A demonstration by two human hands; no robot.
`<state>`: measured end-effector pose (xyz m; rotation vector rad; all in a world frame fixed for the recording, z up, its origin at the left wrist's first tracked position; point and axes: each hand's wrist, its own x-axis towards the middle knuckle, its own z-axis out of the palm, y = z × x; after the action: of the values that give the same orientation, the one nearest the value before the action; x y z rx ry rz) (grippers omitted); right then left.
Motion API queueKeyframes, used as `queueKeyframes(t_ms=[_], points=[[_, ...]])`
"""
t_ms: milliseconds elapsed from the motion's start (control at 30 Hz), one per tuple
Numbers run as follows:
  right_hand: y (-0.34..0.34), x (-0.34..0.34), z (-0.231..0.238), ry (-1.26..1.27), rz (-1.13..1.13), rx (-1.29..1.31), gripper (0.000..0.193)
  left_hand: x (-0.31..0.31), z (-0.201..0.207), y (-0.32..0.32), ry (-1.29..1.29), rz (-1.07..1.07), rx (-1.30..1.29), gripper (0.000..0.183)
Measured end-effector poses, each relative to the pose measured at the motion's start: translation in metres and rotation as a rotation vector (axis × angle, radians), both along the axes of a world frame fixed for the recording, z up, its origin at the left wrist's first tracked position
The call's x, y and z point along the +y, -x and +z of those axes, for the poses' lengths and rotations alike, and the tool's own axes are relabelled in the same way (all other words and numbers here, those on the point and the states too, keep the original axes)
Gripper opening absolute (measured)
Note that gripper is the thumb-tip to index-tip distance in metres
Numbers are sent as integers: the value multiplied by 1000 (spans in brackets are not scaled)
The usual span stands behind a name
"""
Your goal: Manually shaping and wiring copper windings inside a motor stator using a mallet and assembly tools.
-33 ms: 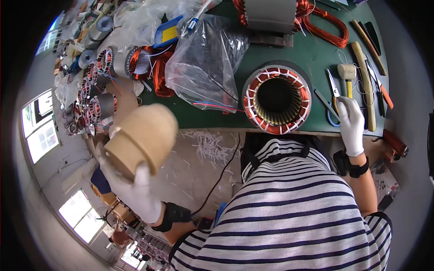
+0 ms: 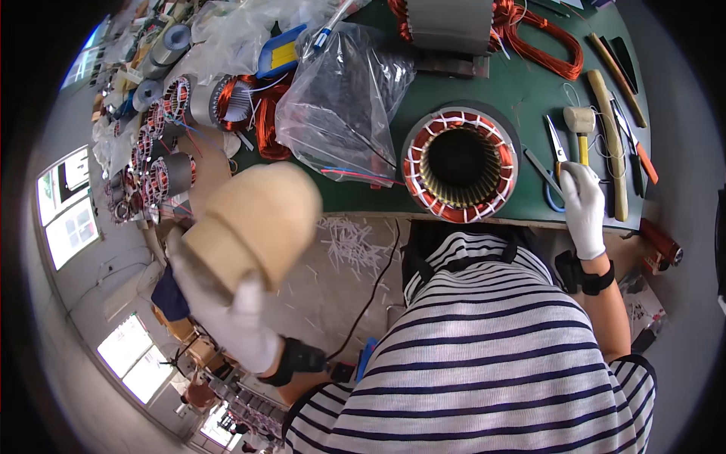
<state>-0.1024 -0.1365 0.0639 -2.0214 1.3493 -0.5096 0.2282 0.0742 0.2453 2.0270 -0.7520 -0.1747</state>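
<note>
A coil of copper wire (image 2: 575,60) lies toward the far side of a green workbench (image 2: 541,94), where a clear plastic bag (image 2: 333,106) spreads beside a blue-and-yellow tray (image 2: 283,54). Copper-wound cores (image 2: 156,180) crowd the left, white strips (image 2: 352,248) litter the floor (image 2: 314,306), and bright windows (image 2: 66,191) line a pale wall (image 2: 83,281).

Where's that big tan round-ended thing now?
The tan round-ended piece is in the left hand, at the head view's left, with white scraps showing to its right.
</note>
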Motion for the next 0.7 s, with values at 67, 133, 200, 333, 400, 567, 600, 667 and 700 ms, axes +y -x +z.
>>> queueKeyframes(t_ms=[67, 133, 200, 333, 400, 567, 600, 667, 700], points=[[7, -3, -9, -108, -21, 41, 17, -18, -12, 31, 31, -82, 173, 102], [20, -9, -19, -84, 7, 17, 18, -37, -33, 51, -106, -271, 148, 89], [33, -17, -19, -77, 16, 5, 20, -59, -55, 74, -118, -425, 39, 82], [64, -26, -20, -97, -20, 5, 18, -93, -71, 102, -255, -398, -330, 81], [81, -27, -26, -136, -32, 1, 19, -105, -73, 110, -308, -424, -335, 80], [93, -33, -40, -173, -46, 21, 18, -112, -84, 117, -331, -458, -411, 76], [90, -34, -43, -148, -63, 34, 20, -111, -87, 117, -326, -440, -428, 76], [84, -38, -55, -121, -71, 39, 23, -111, -91, 121, -338, -400, -489, 79], [80, -39, -67, 38, -102, 144, 29, -107, -90, 123, -353, -359, -545, 82]])
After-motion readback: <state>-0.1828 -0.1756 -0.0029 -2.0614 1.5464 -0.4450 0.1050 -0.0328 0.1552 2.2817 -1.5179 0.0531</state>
